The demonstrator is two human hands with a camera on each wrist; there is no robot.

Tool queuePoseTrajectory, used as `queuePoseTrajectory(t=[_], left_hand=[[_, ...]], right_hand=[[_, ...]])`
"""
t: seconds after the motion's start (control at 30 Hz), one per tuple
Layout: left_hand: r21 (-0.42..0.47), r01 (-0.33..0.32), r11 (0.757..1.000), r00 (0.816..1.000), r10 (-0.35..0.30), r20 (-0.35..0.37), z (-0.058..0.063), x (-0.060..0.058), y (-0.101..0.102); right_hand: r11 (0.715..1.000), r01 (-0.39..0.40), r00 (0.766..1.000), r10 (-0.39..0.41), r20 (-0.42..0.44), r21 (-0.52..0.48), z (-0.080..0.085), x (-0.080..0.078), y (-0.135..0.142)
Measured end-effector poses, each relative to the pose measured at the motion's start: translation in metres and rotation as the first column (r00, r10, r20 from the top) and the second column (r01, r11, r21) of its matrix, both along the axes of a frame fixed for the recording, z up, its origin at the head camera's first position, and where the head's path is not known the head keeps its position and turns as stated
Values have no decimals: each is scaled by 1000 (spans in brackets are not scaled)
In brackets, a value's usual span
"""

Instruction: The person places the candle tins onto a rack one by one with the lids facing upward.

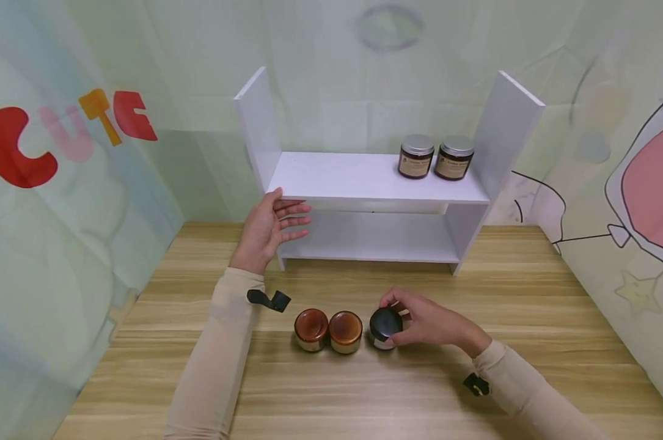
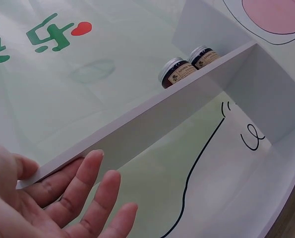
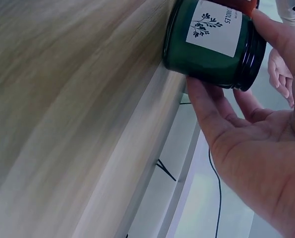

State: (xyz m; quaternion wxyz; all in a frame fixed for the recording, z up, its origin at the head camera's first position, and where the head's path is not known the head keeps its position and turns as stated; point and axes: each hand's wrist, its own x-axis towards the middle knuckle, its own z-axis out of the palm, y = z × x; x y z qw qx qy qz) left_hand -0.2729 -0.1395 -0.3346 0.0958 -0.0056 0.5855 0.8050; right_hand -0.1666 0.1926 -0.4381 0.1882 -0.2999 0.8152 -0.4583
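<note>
My left hand (image 1: 265, 229) is at the left end of the white shelf's (image 1: 336, 177) upper board. The thumb lies over the board's front edge and the index finger is under it, pinching it; the other fingers (image 2: 107, 188) spread loosely below. On the table, my right hand (image 1: 427, 321) grips a dark green candle jar (image 3: 206, 44) with a black lid (image 1: 386, 322), thumb on one side and fingers on the other. Just left of it stand an orange-brown jar (image 1: 345, 330) and a redder brown jar (image 1: 311, 329), side by side, both with pale labels.
Two dark jars with silver lids, one left (image 1: 416, 156) and one right (image 1: 454, 157), stand at the right end of the upper board. The shelf's lower board (image 1: 369, 238) is behind the table jars. Printed cloth walls (image 1: 331, 91) surround the wooden table (image 1: 161, 342).
</note>
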Motion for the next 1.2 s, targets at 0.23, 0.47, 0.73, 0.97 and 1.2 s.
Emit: queuePoseTrajectory(t=[0.23,0.47,0.73,0.97,1.2], left_hand=[[-1,0,1000,1000,0,-5,0,2,0],[-2,-1,1000,1000,1,-10,0,1,0],[-3,-9,1000,1000,9,3,-1,-1,0],[-5,-8,1000,1000,8,4,-1,0,0],[-4,-7,1000,1000,7,2,-1,1,0]], right_hand=[[999,-52,998,52,-23,17,2,0,6],[998,-64,997,64,-40,11,3,-1,8],[999,-47,995,49,-92,16,-3,-1,8],[1000,-26,998,26,-49,-3,-5,-1,6],[999,-27,1000,28,14,-37,-6,1,6]])
